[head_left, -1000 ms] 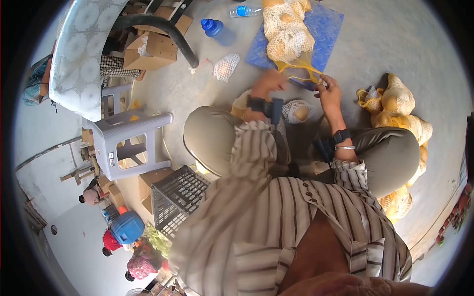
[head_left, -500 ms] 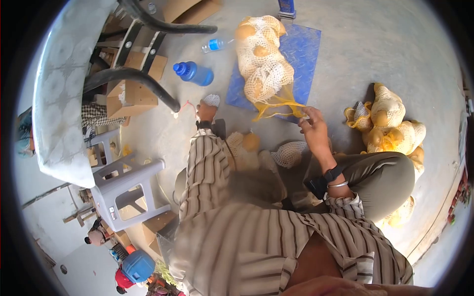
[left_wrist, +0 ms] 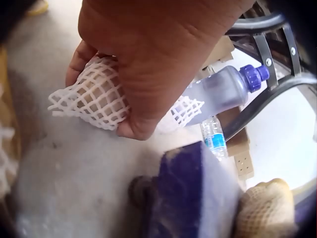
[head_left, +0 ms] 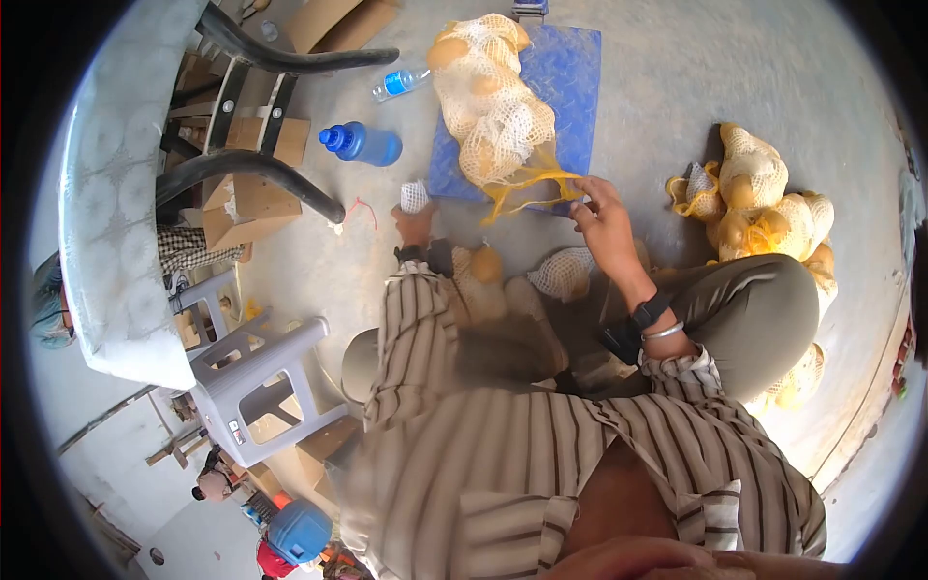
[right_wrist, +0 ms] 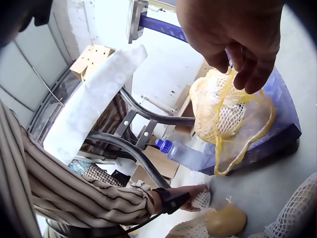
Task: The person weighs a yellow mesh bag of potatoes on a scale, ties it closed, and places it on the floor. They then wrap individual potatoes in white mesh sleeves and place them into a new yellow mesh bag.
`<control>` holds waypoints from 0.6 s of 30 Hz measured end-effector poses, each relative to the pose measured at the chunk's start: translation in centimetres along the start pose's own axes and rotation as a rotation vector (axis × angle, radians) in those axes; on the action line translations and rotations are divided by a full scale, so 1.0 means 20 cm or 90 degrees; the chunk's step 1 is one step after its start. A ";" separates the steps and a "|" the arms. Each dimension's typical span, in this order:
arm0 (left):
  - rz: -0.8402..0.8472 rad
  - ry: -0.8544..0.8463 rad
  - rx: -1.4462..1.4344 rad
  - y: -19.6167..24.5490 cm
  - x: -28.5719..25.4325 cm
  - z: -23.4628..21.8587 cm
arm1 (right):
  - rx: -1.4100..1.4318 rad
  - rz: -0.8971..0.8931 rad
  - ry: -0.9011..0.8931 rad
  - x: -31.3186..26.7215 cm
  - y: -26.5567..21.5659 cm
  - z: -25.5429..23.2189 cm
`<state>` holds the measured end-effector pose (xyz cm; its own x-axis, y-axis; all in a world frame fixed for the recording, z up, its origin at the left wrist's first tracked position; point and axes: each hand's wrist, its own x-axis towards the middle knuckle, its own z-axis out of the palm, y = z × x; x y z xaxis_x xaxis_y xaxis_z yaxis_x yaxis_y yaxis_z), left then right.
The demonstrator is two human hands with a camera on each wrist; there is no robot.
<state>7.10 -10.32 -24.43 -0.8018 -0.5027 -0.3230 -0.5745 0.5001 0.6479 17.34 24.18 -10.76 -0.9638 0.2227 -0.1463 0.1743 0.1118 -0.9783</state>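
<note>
In the left wrist view my left hand (left_wrist: 153,59) grips a fruit in a white foam net (left_wrist: 101,96), low over the floor. That hand (head_left: 416,227) is at the left in the head view. My right hand (head_left: 606,227) pinches the yellow band at the mouth of a long mesh bag (head_left: 493,97). Inside the bag are several yellowish-brown fruits in white foam nets; it lies on the blue scale platform (head_left: 575,106). Seen from the right wrist, my right hand (right_wrist: 237,39) has bent fingers at the loose yellow band (right_wrist: 270,116).
Left of the platform are a blue bottle (head_left: 362,143) and a clear bottle (head_left: 399,84). More netted fruit (head_left: 564,274) lies by my legs. Several filled mesh bags (head_left: 759,203) sit at the right. A black-legged table (head_left: 126,232) and a grey stool (head_left: 271,396) stand left.
My left hand has left the bag's mouth, reached left to the netted fruit on the floor and gripped it. My right hand stays at the yellow band. The head view has shifted.
</note>
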 end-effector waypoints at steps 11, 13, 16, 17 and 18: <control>0.090 -0.260 -0.634 0.55 -0.85 -0.13 | 0.052 -0.008 0.015 -0.04 -0.03 -0.02; 0.079 -0.397 -0.530 0.57 -0.98 -0.10 | 0.077 -0.013 0.017 -0.05 -0.04 -0.03; 0.131 -0.528 -0.412 0.65 -1.06 0.05 | 0.108 -0.007 0.014 -0.06 -0.07 -0.05; 0.136 -0.528 -0.415 0.67 -1.08 0.08 | 0.111 0.004 0.008 -0.07 -0.08 -0.07; 0.172 -0.526 -0.428 0.69 -1.09 0.12 | 0.110 -0.002 0.010 -0.06 -0.08 -0.08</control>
<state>16.25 9.24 -10.08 -0.8949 0.3174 -0.3137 -0.3578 -0.0902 0.9294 18.64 25.27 -8.87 -0.9609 0.2379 -0.1418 0.1324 -0.0550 -0.9897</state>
